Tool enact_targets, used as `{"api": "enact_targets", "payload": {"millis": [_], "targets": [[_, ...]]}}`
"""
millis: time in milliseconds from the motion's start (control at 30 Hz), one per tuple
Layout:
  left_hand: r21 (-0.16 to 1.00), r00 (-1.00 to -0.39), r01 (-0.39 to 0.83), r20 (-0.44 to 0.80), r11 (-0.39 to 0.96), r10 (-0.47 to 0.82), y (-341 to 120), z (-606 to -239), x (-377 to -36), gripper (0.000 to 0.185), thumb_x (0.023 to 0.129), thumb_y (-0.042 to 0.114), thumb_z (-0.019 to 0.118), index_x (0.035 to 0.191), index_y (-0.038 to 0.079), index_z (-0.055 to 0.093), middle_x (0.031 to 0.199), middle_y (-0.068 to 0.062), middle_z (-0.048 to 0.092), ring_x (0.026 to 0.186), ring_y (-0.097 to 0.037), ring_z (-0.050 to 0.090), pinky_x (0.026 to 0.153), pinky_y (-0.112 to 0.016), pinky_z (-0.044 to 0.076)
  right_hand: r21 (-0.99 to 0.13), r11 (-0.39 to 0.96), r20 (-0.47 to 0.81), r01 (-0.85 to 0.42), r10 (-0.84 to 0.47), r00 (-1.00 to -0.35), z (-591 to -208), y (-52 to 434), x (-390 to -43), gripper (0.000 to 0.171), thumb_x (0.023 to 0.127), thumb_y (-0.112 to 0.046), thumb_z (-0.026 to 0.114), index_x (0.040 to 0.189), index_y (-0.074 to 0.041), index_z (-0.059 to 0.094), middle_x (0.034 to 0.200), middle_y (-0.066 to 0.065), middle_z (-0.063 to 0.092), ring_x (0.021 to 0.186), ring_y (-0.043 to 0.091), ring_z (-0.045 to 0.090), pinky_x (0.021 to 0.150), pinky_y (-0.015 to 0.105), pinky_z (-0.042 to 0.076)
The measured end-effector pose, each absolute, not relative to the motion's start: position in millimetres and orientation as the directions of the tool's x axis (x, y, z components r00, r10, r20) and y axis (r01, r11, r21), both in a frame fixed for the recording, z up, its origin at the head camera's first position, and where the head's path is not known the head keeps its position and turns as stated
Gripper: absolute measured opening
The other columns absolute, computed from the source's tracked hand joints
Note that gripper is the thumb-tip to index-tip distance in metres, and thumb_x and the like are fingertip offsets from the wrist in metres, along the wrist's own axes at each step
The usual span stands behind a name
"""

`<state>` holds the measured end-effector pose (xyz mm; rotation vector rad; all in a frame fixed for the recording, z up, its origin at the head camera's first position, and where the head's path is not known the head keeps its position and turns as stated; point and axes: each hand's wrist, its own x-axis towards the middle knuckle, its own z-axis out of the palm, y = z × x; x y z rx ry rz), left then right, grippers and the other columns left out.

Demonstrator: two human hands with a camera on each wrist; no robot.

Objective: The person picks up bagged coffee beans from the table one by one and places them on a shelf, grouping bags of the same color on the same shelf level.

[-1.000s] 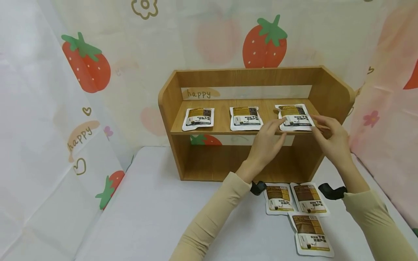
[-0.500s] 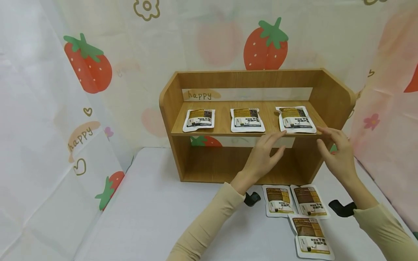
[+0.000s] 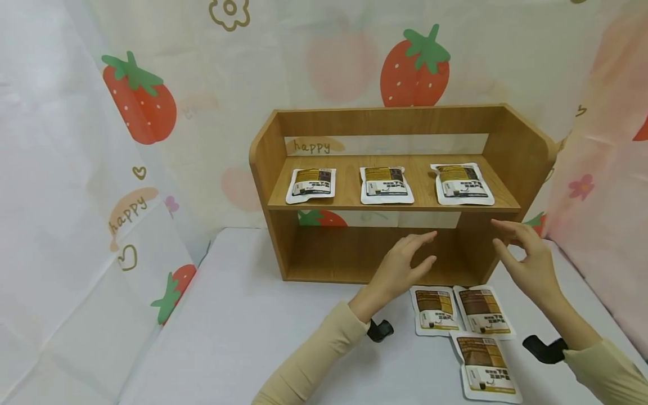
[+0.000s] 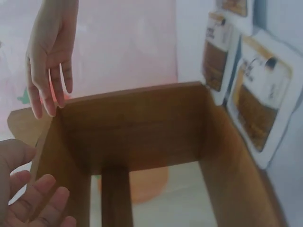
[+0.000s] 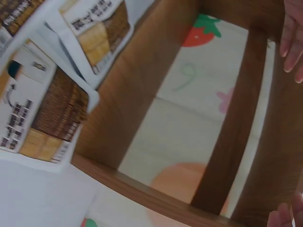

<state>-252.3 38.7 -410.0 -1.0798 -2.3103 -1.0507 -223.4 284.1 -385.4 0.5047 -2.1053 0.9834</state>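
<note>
A wooden two-level shelf [image 3: 390, 206] stands on the white table. Three brown-and-white packets lie flat on its upper board: left [image 3: 311, 184], middle [image 3: 386, 184], right [image 3: 462, 183]. My left hand [image 3: 429, 247] hovers in front of the lower opening with its fingers relaxed and holds nothing. My right hand [image 3: 498, 233] hovers by the shelf's lower right corner, fingers spread, also holding nothing. Three more packets [image 3: 433, 310] [image 3: 483, 311] [image 3: 485, 365] lie on the table just below the hands. The left wrist view shows the right hand [image 4: 47, 61] above the shelf's side panel [image 4: 142, 127].
Strawberry-print curtains hang behind and on both sides of the table. The shelf's lower compartment [image 3: 354, 253] holds nothing. The white table surface [image 3: 243, 326] stretches to the left of my arms. In the right wrist view, table packets [image 5: 47, 109] lie against the shelf's foot.
Both hands let go of the right packet on the upper board and drew back and down to the front of the lower opening. The packet stays on the shelf.
</note>
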Motion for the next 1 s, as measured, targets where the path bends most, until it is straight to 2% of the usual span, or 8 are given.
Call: {"api": "enact_targets", "payload": {"millis": [133, 367, 567, 700, 800, 1000], "targets": [[0.512, -0.665, 0.747, 0.556, 0.424, 0.499, 37, -420, -246, 0.048, 0.093, 0.024, 0.057, 0.137, 0.013, 0.044, 0.124, -0.001, 0.057, 0.116, -0.009, 0.051, 0.096, -0.015, 0.039, -0.511, 0.635, 0.718, -0.579, -0.056, -0.694, -396, 285, -218, 0.039, 0.080, 0.009, 0.063, 0.118, 0.000, 0.060, 0.110, -0.005, 0.058, 0.092, -0.005, 0.046, 0.083, 0.003, 0.035], [0.595, -0.705, 0.696, 0.462, 0.402, 0.538, 32, -433, -237, 0.048, 0.092, 0.025, 0.058, 0.137, 0.014, 0.044, 0.124, -0.002, 0.057, 0.115, -0.011, 0.053, 0.095, -0.018, 0.042, -0.512, 0.690, 0.600, -0.512, -0.139, -0.788, -417, 292, -206, 0.039, 0.083, -0.001, 0.066, 0.121, -0.006, 0.059, 0.114, 0.010, 0.057, 0.105, -0.013, 0.040, 0.083, 0.000, 0.030], [0.668, -0.726, 0.642, 0.373, 0.376, 0.578, 29, -447, -229, 0.047, 0.093, 0.026, 0.057, 0.137, 0.012, 0.044, 0.129, -0.002, 0.055, 0.115, -0.012, 0.053, 0.095, -0.021, 0.043, -0.459, 0.723, 0.543, -0.517, -0.233, -0.807, -435, 302, -195, 0.044, 0.081, -0.006, 0.070, 0.123, -0.012, 0.059, 0.114, 0.003, 0.057, 0.106, -0.015, 0.038, 0.081, 0.004, 0.031], [0.657, -0.721, 0.637, 0.322, 0.404, 0.614, 31, -457, -223, 0.047, 0.094, 0.029, 0.055, 0.137, 0.014, 0.045, 0.130, -0.001, 0.055, 0.114, -0.010, 0.053, 0.092, -0.018, 0.043, -0.454, 0.721, 0.516, -0.523, -0.265, -0.814, -448, 306, -186, 0.046, 0.079, -0.006, 0.071, 0.123, -0.011, 0.058, 0.113, -0.002, 0.057, 0.104, -0.015, 0.038, 0.082, 0.004, 0.031], [0.654, -0.716, 0.631, 0.285, 0.417, 0.637, 34, -462, -220, 0.046, 0.094, 0.030, 0.055, 0.136, 0.014, 0.045, 0.125, -0.002, 0.058, 0.110, -0.009, 0.055, 0.090, -0.018, 0.044, -0.461, 0.717, 0.484, -0.522, -0.290, -0.825, -456, 308, -180, 0.046, 0.079, -0.007, 0.071, 0.124, -0.009, 0.057, 0.112, 0.000, 0.056, 0.105, -0.015, 0.038, 0.081, 0.005, 0.035], [0.717, -0.692, 0.587, 0.203, 0.376, 0.692, 38, -470, -212, 0.044, 0.094, 0.025, 0.055, 0.134, 0.011, 0.045, 0.118, -0.005, 0.063, 0.102, -0.006, 0.059, 0.084, -0.013, 0.046, -0.493, 0.728, 0.409, -0.477, -0.290, -0.865, -471, 314, -170, 0.047, 0.078, -0.010, 0.073, 0.122, -0.005, 0.057, 0.109, 0.007, 0.056, 0.101, -0.019, 0.037, 0.070, 0.021, 0.049]]}}
